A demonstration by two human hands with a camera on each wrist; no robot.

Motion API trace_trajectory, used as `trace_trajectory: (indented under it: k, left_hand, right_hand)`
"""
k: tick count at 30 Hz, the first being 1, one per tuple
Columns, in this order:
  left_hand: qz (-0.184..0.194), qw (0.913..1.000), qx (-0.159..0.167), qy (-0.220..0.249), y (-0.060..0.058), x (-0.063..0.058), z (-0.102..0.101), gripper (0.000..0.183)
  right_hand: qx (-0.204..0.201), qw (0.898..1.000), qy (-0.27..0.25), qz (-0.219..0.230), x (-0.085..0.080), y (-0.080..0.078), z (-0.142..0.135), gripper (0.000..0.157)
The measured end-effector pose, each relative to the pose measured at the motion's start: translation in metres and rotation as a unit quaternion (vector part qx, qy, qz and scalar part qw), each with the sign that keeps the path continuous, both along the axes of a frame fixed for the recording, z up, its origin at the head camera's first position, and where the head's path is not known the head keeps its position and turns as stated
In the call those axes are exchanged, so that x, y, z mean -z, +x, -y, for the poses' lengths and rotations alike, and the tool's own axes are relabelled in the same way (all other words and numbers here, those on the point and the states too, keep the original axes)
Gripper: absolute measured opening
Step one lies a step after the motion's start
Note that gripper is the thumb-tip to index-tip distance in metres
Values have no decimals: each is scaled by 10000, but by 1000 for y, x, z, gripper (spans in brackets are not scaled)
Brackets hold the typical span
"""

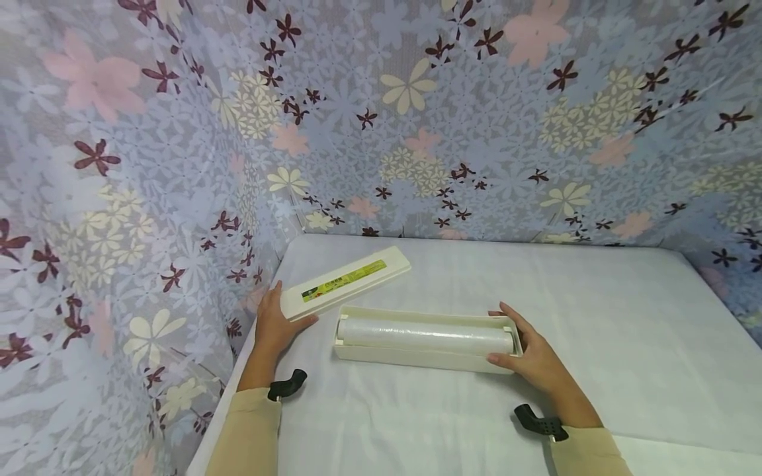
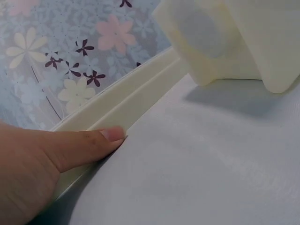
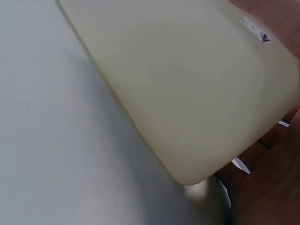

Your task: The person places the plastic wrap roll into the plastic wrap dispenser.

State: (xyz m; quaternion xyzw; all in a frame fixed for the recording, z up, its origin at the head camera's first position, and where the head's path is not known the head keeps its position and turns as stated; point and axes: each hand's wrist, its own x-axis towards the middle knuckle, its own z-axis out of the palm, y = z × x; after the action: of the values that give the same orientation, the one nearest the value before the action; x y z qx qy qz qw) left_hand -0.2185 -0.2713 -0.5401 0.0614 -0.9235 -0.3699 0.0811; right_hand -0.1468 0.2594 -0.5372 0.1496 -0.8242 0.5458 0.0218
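A long cream box (image 1: 417,360) lies across the white surface with its top off. Inside it rests a roll of cling film (image 1: 425,335), shiny and whitish. My right hand (image 1: 538,363) grips the box's right end, thumb on the near side and fingers on the far side. To the left, the cream lid (image 1: 389,259), bearing a yellow-green label (image 1: 344,280), lies at a slant. My left hand (image 1: 276,327) holds the lid's near left end; in the left wrist view the thumb (image 2: 89,145) presses its side edge. The right wrist view shows the box's smooth side (image 3: 178,89) close up.
A white cloth (image 1: 625,330) covers the table, with a fold near the lower right. Floral fabric (image 1: 417,132) hangs behind and along the left side. Black wrist mounts (image 1: 538,421) stick out from both sleeves. The box's left end (image 2: 220,47) stands close to the lid.
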Motion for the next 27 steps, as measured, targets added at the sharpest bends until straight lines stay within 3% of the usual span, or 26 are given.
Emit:
trace_trajectory:
  k: [13,21,27]
  left_hand:
    - [-327,9987,-247,287,7,1,-4,117]
    - [-880,9946,-355,416,5,2,-4,109]
    - [-1360,9892,-358,415,6,-3,-8,106]
  right_hand:
    - [144,9995,193,227,-3,4,0,107]
    - [163,9994,142,255,-2,4,1,107]
    - [192,9995,92,229,-2,4,2,107]
